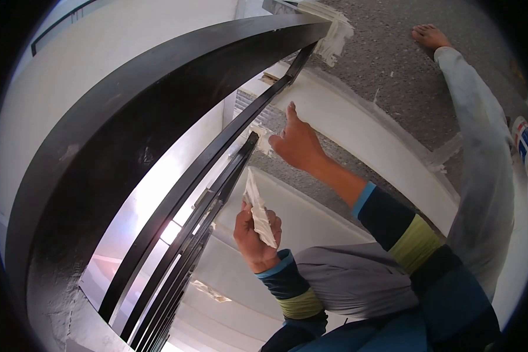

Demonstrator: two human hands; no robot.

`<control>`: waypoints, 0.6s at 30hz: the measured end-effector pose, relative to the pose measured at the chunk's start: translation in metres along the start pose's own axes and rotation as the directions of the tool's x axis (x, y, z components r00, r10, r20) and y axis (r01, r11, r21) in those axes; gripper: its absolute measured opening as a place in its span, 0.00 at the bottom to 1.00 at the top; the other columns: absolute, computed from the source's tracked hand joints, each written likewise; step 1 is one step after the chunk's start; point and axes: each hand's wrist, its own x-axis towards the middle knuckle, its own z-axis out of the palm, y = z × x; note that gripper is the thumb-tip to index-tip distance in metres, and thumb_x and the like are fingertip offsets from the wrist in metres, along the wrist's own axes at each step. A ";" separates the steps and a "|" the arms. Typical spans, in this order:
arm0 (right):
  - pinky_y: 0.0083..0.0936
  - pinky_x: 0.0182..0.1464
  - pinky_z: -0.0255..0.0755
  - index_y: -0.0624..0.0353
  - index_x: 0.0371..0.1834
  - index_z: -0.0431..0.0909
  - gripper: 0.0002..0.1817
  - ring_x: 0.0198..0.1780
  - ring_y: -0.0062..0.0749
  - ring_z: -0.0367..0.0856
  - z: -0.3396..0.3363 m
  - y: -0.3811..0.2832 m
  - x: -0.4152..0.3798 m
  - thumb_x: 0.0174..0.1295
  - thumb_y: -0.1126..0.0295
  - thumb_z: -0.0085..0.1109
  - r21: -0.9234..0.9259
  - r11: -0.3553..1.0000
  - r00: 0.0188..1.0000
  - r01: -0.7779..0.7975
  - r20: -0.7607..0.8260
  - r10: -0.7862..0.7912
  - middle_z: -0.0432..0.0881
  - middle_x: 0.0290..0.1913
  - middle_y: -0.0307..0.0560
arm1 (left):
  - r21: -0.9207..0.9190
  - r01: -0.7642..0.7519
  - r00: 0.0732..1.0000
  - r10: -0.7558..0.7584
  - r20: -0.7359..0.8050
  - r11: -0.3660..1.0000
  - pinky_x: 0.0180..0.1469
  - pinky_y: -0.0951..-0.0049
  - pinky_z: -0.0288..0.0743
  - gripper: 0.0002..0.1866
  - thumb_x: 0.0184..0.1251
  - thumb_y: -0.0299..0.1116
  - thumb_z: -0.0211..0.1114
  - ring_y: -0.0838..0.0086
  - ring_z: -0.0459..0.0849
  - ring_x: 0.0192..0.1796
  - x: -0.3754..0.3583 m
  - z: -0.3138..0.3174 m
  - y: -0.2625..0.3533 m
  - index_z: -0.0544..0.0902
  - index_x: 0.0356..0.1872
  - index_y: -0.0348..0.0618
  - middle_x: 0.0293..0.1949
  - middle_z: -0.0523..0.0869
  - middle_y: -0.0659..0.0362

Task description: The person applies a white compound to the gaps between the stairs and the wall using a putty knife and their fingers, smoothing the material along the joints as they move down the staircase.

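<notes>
White-caked tool (258, 208) sits clamped in the curled fingers of the left hand (257, 232), above the pale steps (240, 274), while farther off the right hand (301, 144) extends an index finger, thumb apart, toward the white step edge (364, 135), contact impossible to tell. Work in hand looks like smoothing the pale paste (263, 141) at the foot of the black railing (158, 105); the next move seems to call for a light touch around it
</notes>
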 end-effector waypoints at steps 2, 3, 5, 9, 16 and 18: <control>0.41 0.52 0.75 0.79 0.70 0.45 0.48 0.45 0.59 0.81 0.003 -0.001 0.004 0.49 0.64 0.55 -0.028 1.000 1.000 -0.002 0.009 0.002 0.80 0.40 0.73 | 0.000 -0.001 1.000 0.001 0.011 1.000 0.19 0.81 0.61 0.14 0.70 0.32 0.43 0.78 0.68 0.17 -0.001 -0.001 0.000 0.70 0.52 0.38 0.25 0.80 0.58; 0.41 0.52 0.75 0.79 0.70 0.45 0.47 0.45 0.59 0.81 0.005 -0.001 0.006 0.49 0.64 0.55 -0.056 0.998 1.000 -0.003 0.017 0.004 0.80 0.40 0.73 | 0.006 0.002 1.000 -0.002 0.015 1.000 0.19 0.81 0.61 0.15 0.70 0.32 0.43 0.79 0.67 0.17 -0.001 -0.001 0.000 0.70 0.52 0.38 0.25 0.80 0.58; 0.40 0.50 0.75 0.79 0.70 0.46 0.47 0.42 0.57 0.82 0.013 0.002 0.008 0.49 0.65 0.55 -0.079 0.997 1.000 0.012 -0.028 -0.014 0.81 0.34 0.67 | 0.013 0.005 1.000 -0.006 0.021 1.000 0.19 0.81 0.61 0.15 0.71 0.32 0.43 0.79 0.67 0.17 -0.001 0.000 0.000 0.70 0.53 0.37 0.25 0.80 0.58; 0.41 0.47 0.75 0.78 0.70 0.48 0.46 0.38 0.56 0.82 0.012 -0.006 0.004 0.48 0.66 0.54 -0.154 0.987 0.996 0.047 -0.068 -0.058 0.81 0.28 0.63 | -0.001 0.013 0.999 -0.013 0.048 1.000 0.20 0.80 0.61 0.15 0.71 0.32 0.43 0.79 0.67 0.17 0.000 -0.002 0.000 0.70 0.53 0.37 0.25 0.80 0.58; 0.47 0.43 0.76 0.78 0.70 0.48 0.46 0.33 0.58 0.81 0.011 0.002 -0.009 0.46 0.68 0.54 -0.218 0.965 0.989 0.144 -0.001 -0.148 0.80 0.27 0.65 | -0.013 0.024 0.998 -0.023 0.060 1.000 0.20 0.80 0.62 0.13 0.71 0.32 0.42 0.78 0.68 0.18 0.001 -0.002 0.001 0.68 0.51 0.38 0.25 0.80 0.57; 0.46 0.42 0.76 0.79 0.69 0.47 0.46 0.32 0.58 0.81 0.013 0.006 -0.003 0.47 0.68 0.53 -0.196 0.972 0.980 0.134 -0.118 -0.159 0.80 0.26 0.65 | -0.013 0.021 0.997 -0.020 0.071 1.000 0.20 0.80 0.62 0.13 0.71 0.32 0.43 0.78 0.68 0.18 0.001 -0.003 0.001 0.69 0.51 0.38 0.25 0.80 0.57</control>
